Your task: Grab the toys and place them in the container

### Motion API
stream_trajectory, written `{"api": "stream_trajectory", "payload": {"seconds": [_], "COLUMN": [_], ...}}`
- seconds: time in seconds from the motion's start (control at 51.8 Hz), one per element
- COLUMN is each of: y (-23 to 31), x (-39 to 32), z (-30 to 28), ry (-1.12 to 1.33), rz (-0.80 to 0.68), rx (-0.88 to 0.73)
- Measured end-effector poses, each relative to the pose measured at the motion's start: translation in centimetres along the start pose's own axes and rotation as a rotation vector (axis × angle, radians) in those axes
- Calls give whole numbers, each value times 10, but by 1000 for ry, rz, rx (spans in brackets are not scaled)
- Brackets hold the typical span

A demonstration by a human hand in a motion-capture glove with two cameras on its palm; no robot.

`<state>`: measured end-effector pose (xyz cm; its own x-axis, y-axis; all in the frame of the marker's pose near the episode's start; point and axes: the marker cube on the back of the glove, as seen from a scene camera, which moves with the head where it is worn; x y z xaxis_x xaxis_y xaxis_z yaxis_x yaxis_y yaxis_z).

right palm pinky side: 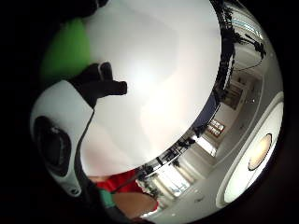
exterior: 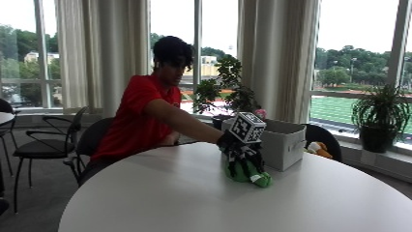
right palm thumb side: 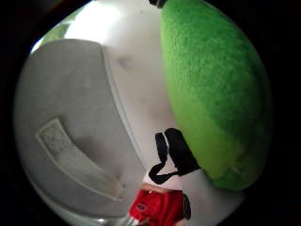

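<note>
On a round white table in a window-lined room, the gloved right hand grips a green plush toy just beside the grey fabric container.

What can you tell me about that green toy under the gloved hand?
The green toy is a soft, fuzzy plush in bright lime green, with a pale tip at the end that points toward the table's near edge. It lies on the white round table, just in front of the grey fabric container. The gloved right hand is on top of it; whether the fingers have closed round it cannot be seen. From the palm it shows as a rounded, bulging green body.
</note>
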<state>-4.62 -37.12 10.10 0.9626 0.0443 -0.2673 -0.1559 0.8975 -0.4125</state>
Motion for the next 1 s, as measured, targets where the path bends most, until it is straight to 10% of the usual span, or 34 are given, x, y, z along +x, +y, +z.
{"api": "stream_trajectory", "payload": {"seconds": [0.676,0.888,1.004], "y": [98,157,167], "x": [10,-91,-115], "z": [-170,-227,-242], "ry": [-85,-87,-37], "rz": [14,-147,-523], "rx": [445,482,523]}}
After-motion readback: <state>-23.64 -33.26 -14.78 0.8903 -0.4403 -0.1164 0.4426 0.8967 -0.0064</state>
